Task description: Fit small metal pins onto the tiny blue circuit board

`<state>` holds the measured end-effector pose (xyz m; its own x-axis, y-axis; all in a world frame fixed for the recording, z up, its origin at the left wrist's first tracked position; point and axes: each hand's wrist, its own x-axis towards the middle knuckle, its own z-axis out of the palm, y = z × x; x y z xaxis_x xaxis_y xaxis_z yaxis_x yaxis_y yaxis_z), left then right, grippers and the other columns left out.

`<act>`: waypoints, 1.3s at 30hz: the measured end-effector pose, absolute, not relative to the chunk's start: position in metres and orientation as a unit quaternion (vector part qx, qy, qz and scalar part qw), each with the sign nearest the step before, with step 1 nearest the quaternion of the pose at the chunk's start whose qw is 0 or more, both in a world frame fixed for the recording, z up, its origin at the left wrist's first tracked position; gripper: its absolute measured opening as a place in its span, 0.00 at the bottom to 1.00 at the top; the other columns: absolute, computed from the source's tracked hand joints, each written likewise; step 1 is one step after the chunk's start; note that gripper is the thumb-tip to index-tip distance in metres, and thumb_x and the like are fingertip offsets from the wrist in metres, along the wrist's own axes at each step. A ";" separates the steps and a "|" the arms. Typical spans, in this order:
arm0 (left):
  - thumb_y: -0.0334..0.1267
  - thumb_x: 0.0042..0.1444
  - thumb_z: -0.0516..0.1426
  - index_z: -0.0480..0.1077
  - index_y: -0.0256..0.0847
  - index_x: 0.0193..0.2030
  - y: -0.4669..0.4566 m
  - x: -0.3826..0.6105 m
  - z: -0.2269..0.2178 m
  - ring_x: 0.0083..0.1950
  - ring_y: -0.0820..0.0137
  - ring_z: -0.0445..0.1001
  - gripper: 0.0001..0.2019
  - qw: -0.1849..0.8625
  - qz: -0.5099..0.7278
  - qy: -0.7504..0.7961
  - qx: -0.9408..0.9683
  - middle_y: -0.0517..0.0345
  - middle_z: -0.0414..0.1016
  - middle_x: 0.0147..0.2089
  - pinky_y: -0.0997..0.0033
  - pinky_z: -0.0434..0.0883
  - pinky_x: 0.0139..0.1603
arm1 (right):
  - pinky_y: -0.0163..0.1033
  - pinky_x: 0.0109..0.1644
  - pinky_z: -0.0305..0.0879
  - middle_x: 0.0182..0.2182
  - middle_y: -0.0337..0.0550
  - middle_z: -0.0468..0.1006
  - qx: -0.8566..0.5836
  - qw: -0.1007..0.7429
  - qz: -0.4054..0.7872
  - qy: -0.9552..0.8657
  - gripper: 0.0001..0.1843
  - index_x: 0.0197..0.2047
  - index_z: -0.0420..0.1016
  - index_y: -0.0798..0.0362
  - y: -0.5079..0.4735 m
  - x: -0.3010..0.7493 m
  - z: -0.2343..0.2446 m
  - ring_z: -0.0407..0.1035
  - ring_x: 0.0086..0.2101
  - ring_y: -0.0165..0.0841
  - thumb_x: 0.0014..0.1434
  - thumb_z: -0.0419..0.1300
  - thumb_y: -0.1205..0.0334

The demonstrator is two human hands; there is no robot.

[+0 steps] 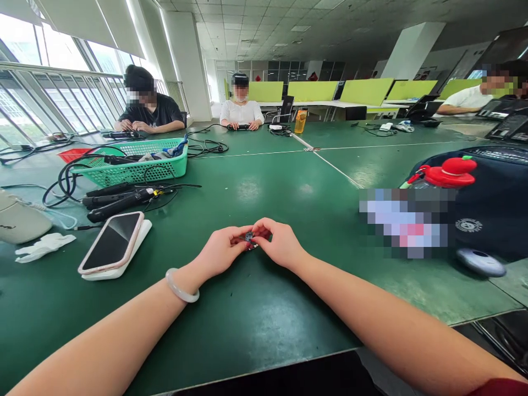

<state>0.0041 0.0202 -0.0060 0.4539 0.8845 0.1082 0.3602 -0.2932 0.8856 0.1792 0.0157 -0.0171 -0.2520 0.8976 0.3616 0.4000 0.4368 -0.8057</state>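
Both my hands meet over the green table [264,308], close to its near edge. My left hand [223,250] has its fingers curled and pinches a small dark part [249,238] from the left. My right hand [278,242] is closed on the same small part from the right, fingertips touching those of the left. The part is mostly hidden by the fingers; I cannot make out what it is. A pale bangle [181,287] sits on my left wrist.
A phone [111,242] lies on a white pad at the left, with black cables and tools [119,201] and a green basket [136,162] behind. A red-capped bottle [447,173] and dark bag [490,214] stand at the right. Three people sit at the far side.
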 end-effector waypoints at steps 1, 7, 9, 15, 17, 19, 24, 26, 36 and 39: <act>0.36 0.51 0.57 0.71 0.42 0.51 0.019 0.004 -0.006 0.44 0.64 0.75 0.19 0.409 0.312 0.420 0.748 0.55 0.76 0.47 0.64 0.71 0.49 | 0.35 0.39 0.67 0.28 0.35 0.75 -0.441 0.423 0.298 -0.733 0.06 0.34 0.66 0.51 0.016 0.179 -0.017 0.70 0.29 0.27 0.51 0.57 0.69; 0.35 0.51 0.56 0.69 0.41 0.54 0.013 0.005 -0.001 0.33 0.69 0.73 0.21 0.360 0.308 0.418 0.775 0.55 0.76 0.36 0.69 0.71 0.37 | 0.33 0.35 0.64 0.26 0.32 0.71 -0.425 0.421 0.320 -0.735 0.08 0.33 0.64 0.50 0.016 0.181 -0.018 0.65 0.27 0.26 0.50 0.58 0.70; 0.33 0.51 0.55 0.69 0.40 0.53 0.014 0.004 -0.001 0.32 0.69 0.73 0.20 0.372 0.309 0.421 0.768 0.55 0.76 0.35 0.69 0.71 0.37 | 0.33 0.33 0.63 0.25 0.31 0.70 -0.425 0.401 0.315 -0.748 0.08 0.34 0.65 0.51 0.018 0.183 -0.016 0.64 0.25 0.25 0.50 0.60 0.69; 0.31 0.47 0.55 0.72 0.40 0.46 0.025 -0.002 -0.005 0.29 0.71 0.73 0.17 0.365 0.300 0.464 0.749 0.59 0.71 0.29 0.70 0.71 0.35 | 0.34 0.37 0.60 0.28 0.36 0.72 -0.460 0.293 0.173 -0.820 0.05 0.34 0.74 0.51 0.028 0.196 -0.015 0.64 0.29 0.27 0.53 0.60 0.70; 0.33 0.48 0.55 0.73 0.41 0.44 0.029 -0.004 -0.008 0.29 0.71 0.71 0.15 0.329 0.318 0.485 0.745 0.59 0.71 0.28 0.70 0.71 0.35 | 0.34 0.37 0.60 0.31 0.37 0.72 -0.455 0.268 0.173 -0.831 0.09 0.38 0.75 0.49 0.031 0.201 -0.018 0.65 0.31 0.27 0.54 0.59 0.69; 0.35 0.49 0.56 0.73 0.41 0.43 0.031 -0.004 -0.010 0.30 0.71 0.72 0.13 0.310 0.329 0.500 0.739 0.59 0.71 0.29 0.69 0.71 0.37 | 0.34 0.39 0.61 0.34 0.38 0.72 -0.444 0.248 0.176 -0.843 0.09 0.40 0.76 0.48 0.034 0.203 -0.020 0.66 0.32 0.28 0.55 0.59 0.68; 0.36 0.49 0.56 0.72 0.40 0.43 0.028 0.002 -0.011 0.34 0.69 0.75 0.13 0.363 0.308 0.486 0.733 0.56 0.75 0.33 0.68 0.72 0.41 | 0.36 0.41 0.61 0.31 0.39 0.71 -0.428 0.202 0.139 -0.870 0.04 0.31 0.75 0.51 0.035 0.200 -0.020 0.66 0.36 0.31 0.55 0.59 0.68; 0.35 0.51 0.56 0.71 0.40 0.44 0.025 0.004 -0.009 0.36 0.69 0.75 0.13 0.410 0.293 0.451 0.737 0.56 0.76 0.35 0.68 0.72 0.43 | 0.36 0.41 0.61 0.30 0.39 0.71 -0.431 0.188 0.132 -0.873 0.04 0.30 0.73 0.52 0.033 0.200 -0.018 0.65 0.35 0.31 0.56 0.59 0.67; 0.31 0.52 0.55 0.62 0.40 0.40 0.028 0.003 -0.014 0.40 0.68 0.77 0.08 0.527 0.320 0.406 0.675 0.54 0.74 0.41 0.64 0.74 0.44 | 0.39 0.42 0.61 0.32 0.42 0.69 -0.427 0.182 0.121 -0.877 0.05 0.28 0.69 0.54 0.027 0.202 -0.014 0.64 0.36 0.33 0.56 0.57 0.67; 0.33 0.54 0.53 0.63 0.40 0.46 0.030 0.003 -0.015 0.40 0.69 0.77 0.11 0.517 0.320 0.406 0.683 0.53 0.74 0.42 0.65 0.73 0.43 | 0.36 0.40 0.61 0.33 0.40 0.69 -0.432 0.235 0.164 -0.855 0.06 0.28 0.68 0.54 0.026 0.202 -0.014 0.64 0.34 0.30 0.56 0.57 0.67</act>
<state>0.0031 0.0298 -0.0149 0.4664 0.8844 0.0178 0.2237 -0.1373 0.9649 0.2021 0.0257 -0.0136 -0.5168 0.8155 0.2605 0.6609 0.5735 -0.4840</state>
